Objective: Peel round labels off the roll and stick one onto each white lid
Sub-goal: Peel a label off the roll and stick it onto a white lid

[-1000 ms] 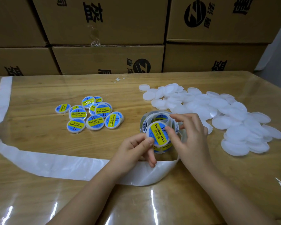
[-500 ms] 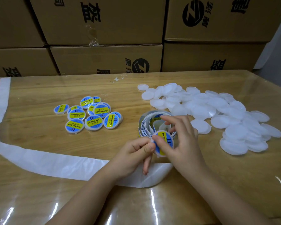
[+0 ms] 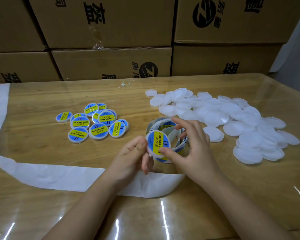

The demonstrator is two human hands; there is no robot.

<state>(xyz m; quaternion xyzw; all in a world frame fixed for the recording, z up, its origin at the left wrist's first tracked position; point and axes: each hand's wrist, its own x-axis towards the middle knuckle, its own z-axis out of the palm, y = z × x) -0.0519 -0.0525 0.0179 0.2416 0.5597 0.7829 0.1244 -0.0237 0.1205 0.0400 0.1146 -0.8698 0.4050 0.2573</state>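
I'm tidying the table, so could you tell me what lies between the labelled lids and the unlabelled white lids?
In the head view, the label roll and both hands holding a freshly labelled lid.

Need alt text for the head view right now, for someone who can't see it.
Both hands hold a white lid bearing a blue-and-yellow label: left hand grips its edge, right hand presses the label down. Behind are the label roll, labelled lids left, bare lids right.

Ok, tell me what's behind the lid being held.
Behind the labelled lid stands the label roll, its loose coils showing above. Its lower part and the table beneath are covered.
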